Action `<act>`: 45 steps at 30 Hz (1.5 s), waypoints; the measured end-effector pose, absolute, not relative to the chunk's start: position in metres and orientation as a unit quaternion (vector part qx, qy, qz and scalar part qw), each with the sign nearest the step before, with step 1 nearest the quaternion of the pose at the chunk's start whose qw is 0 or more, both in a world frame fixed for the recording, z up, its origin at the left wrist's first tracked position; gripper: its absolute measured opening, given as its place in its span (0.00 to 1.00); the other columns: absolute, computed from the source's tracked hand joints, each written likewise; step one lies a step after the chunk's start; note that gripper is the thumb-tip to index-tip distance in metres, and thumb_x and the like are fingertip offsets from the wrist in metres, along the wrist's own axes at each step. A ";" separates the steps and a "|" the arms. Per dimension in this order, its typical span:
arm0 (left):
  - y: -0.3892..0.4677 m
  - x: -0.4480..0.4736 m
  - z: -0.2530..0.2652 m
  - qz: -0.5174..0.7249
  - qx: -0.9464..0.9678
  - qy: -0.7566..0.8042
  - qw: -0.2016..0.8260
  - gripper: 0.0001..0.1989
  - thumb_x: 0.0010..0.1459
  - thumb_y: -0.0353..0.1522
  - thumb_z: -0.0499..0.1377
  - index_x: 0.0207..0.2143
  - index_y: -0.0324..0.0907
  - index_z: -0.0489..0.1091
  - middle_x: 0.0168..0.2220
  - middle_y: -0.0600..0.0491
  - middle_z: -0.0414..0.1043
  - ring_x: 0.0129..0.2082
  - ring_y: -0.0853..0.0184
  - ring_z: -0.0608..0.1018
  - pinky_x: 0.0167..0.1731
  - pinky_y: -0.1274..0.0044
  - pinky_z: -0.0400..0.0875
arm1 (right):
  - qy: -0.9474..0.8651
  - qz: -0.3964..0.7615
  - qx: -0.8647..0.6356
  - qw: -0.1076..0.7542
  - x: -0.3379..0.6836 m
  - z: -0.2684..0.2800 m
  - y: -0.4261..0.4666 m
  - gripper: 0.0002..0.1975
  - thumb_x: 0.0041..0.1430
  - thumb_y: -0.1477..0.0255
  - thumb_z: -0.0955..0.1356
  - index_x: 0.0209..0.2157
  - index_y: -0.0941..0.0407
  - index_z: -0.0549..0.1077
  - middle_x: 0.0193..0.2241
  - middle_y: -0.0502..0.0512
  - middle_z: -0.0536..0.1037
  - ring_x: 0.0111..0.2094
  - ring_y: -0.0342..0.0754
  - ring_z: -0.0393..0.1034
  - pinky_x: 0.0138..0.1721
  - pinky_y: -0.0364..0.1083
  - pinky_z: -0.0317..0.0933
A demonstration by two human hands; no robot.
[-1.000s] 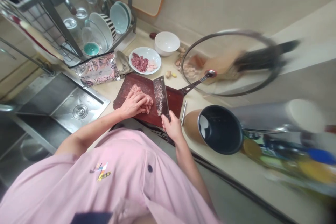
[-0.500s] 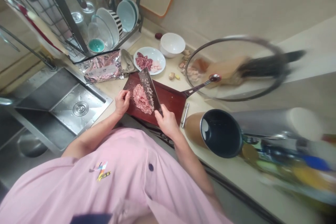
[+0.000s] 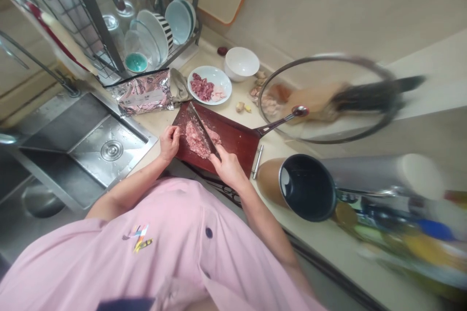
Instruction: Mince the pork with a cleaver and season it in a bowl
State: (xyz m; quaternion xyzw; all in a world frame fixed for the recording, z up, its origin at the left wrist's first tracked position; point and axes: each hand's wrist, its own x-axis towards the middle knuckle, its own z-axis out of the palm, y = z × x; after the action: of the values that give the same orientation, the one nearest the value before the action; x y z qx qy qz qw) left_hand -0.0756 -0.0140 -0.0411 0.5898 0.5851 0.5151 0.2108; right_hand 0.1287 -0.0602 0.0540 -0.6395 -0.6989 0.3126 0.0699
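Note:
Minced meat (image 3: 194, 140) lies in a loose mound on the left half of a dark red cutting board (image 3: 239, 148). My right hand (image 3: 229, 170) is closed round the handle of a cleaver (image 3: 202, 129). Its blade stands nearly on edge in the mince, with meat on both sides of it. At the board's left edge, my left hand (image 3: 170, 142) is closed with curled fingers gripping the edge. Beyond the board, a white plate (image 3: 222, 77) holds dark red meat pieces (image 3: 202, 87) and some paler pieces (image 3: 219, 93).
A white bowl (image 3: 241, 63) and pieces of ginger (image 3: 240, 106) stand near the plate. To the left are a foil bag (image 3: 146, 95), a steel sink (image 3: 98, 143) and a dish rack (image 3: 182, 53). A glass lid (image 3: 324, 56), a ladle (image 3: 279, 121) and a dark pot (image 3: 308, 187) are at right.
My right hand has moved slightly left and turned the cleaver from a tilted, side-showing position to nearly on edge in the mince. My left hand stays at the board's edge.

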 end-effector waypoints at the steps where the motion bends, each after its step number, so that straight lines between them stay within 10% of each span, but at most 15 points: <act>1: -0.014 -0.076 -0.041 0.515 0.589 0.586 0.210 0.13 0.64 0.37 0.50 0.30 0.41 0.67 0.28 0.53 0.68 0.30 0.69 0.71 0.34 0.76 0.65 | -0.699 0.312 -0.638 0.079 0.128 0.054 -0.061 0.19 0.63 0.67 0.60 0.54 0.55 0.68 0.35 0.58 0.80 0.37 0.53 0.76 0.37 0.44 0.63; 45: -0.014 -0.076 -0.041 0.509 0.594 0.588 0.207 0.12 0.64 0.36 0.51 0.31 0.41 0.67 0.29 0.52 0.68 0.31 0.69 0.70 0.35 0.76 0.64 | -0.692 0.324 -0.645 0.033 0.129 0.050 -0.059 0.19 0.62 0.69 0.61 0.53 0.55 0.68 0.35 0.60 0.80 0.37 0.56 0.75 0.36 0.46 0.62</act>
State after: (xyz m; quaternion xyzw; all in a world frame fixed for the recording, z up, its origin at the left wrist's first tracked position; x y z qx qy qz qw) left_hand -0.0763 -0.0139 -0.0413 0.5935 0.5883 0.5088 0.2067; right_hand 0.1294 -0.0587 0.0499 -0.6446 -0.6918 0.3238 0.0329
